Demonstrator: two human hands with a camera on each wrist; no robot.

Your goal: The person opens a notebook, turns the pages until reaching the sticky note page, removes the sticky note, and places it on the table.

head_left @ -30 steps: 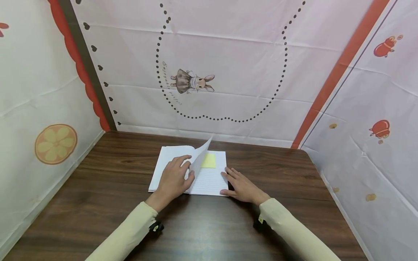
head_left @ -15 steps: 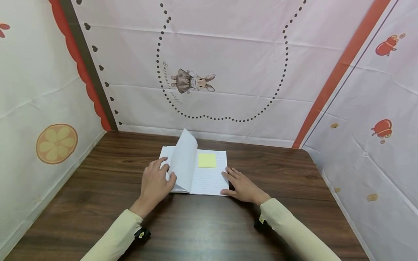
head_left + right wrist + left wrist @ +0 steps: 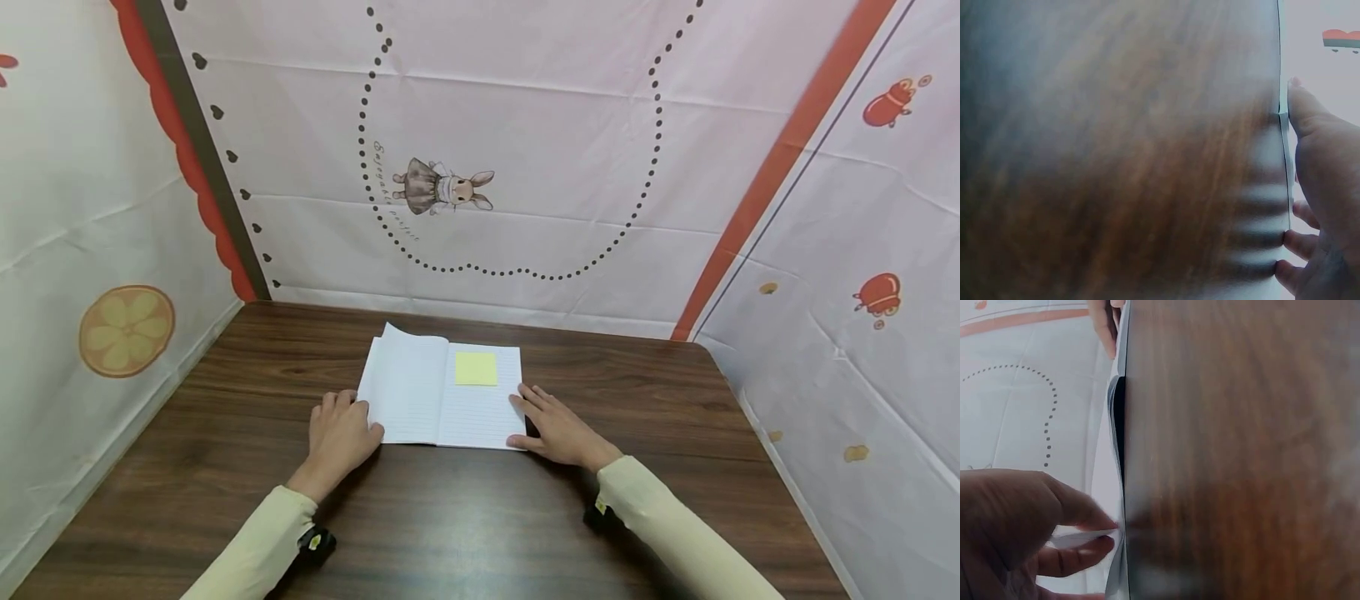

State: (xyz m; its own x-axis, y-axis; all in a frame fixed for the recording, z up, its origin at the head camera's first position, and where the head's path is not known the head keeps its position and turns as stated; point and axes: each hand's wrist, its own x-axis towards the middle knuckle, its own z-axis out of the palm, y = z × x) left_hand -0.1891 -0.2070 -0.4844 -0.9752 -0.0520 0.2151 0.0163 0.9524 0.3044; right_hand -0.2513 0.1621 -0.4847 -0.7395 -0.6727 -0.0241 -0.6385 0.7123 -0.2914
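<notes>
An open notebook (image 3: 480,417) with lined white pages lies on the table, a yellow sticky note (image 3: 476,369) on its right page. At the lower left corner, my left hand (image 3: 341,433) pinches a notebook page (image 3: 1082,537) between thumb and finger, as the left wrist view shows. That page (image 3: 408,383) lies over the left side, its far corner lifted and curling. My right hand (image 3: 558,429) rests along the right edge of the notebook, thumb on the lower corner and fingers extended. In the right wrist view, several fingertips (image 3: 1297,244) touch the table beside the edge.
The dark wooden table (image 3: 465,525) runs back to a printed cloth wall (image 3: 525,167). More cloth panels stand at the left (image 3: 75,208) and right. A black wrist camera (image 3: 317,543) hangs under the left sleeve.
My left hand has moved left and toward me, carrying the page over from upright to the left side. The yellow sticky note is now fully uncovered. My right hand has stayed put.
</notes>
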